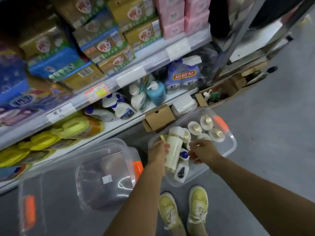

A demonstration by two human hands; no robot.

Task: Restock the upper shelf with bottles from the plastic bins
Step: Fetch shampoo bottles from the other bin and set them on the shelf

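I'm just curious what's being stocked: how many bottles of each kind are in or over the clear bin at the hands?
Tall cream bottle, gripped by the left hand: 1
Short cream bottles with gold tops: 5
White bottle with blue cap: 1
Total: 7 in view; more may be hidden underneath.

Clear glossy plastic bin (pixel 228 147); brown cardboard box (pixel 159 117).

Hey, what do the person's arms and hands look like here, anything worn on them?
Both forearms are bare as far as the view shows: no sleeves, gloves, watch or bracelets. The left hand and right hand show no rings that I can make out, though the picture is somewhat blurred. Nothing marks either arm.
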